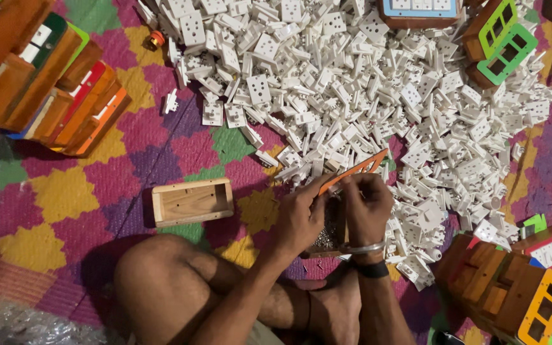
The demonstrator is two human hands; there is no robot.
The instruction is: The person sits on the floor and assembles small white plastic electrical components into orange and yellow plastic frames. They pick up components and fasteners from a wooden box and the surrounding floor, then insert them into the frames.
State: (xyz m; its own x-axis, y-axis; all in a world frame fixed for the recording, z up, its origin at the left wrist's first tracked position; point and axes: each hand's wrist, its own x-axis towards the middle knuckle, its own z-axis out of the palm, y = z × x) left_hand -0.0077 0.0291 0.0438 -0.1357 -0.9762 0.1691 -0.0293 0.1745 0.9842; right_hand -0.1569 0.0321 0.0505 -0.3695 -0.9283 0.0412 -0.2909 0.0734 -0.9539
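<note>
The orange faceplate sits between both hands, just in front of the person's folded legs and at the near edge of the great heap of white socket parts on the floor mat. Its long axis runs on a slant, from low at the left hand up and away toward the right, with the far end jutting past the right hand over the heap. Both hands are closed on it: the left pinches the near, lower end, while the right curls its fingers down over the middle (the right wrist carries a metal bangle and a dark band). The two hands are about equally near, the left slightly closer to the plate's end.

Under the hands lies a dark patch, perhaps a box or a tray of small metal pieces; the hands cover most of it, so its kind cannot be told. The plate's underside and cut-outs are largely hidden by the fingers. An open wooden box lies apart to the left on the mat, and stacks of coloured wooden boxes at the corners are cut off by the frame.
</note>
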